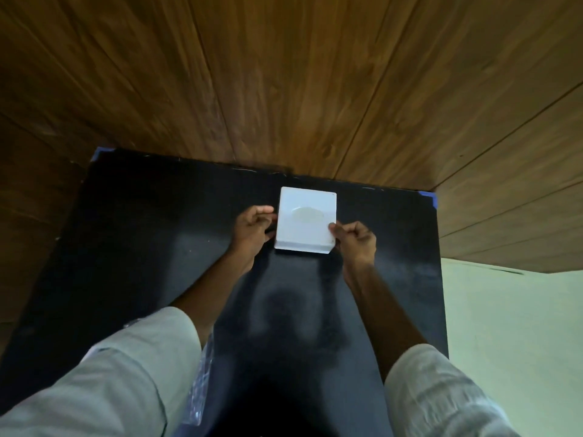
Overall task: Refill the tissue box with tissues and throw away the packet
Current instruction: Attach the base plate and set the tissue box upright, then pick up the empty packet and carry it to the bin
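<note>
Hands (252,227) (356,239) grasp white tissue box (305,220) on black table (142,247) against wood panelling (284,74).

Black table (126,247): white tissue box (305,220) far-ctr, clear packet (198,383) near-left.

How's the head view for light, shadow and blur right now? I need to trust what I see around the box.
Head view: dim overall; the white tissue box is the brightest thing, its oval opening faint. A soft shadow of the person falls on the black table below the box. Wide-angle bending curves the wall planks. The near sleeves are smeared; the left hand and right hand at the box sides look fairly sharp.
</note>
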